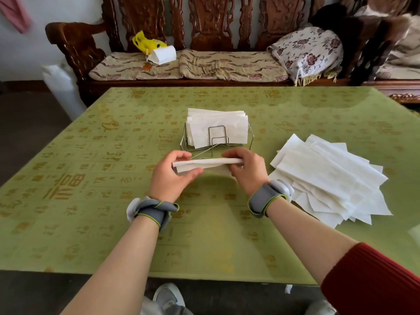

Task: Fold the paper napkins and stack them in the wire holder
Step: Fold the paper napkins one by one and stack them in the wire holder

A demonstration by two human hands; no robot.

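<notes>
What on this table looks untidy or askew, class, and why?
The loose napkin pile, right of the wire holder, is splayed: sheets lie at differing angles, corners jutting out. The napkins in the holder stand fairly evenly.

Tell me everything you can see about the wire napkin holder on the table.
The wire holder is a thin, shiny, metal-looking frame with two nested rectangular loops at the front and angled side wires. It stands upright mid-table on the green tablecloth, holding a batch of folded white napkins on edge. Its rear is hidden behind them.
</notes>
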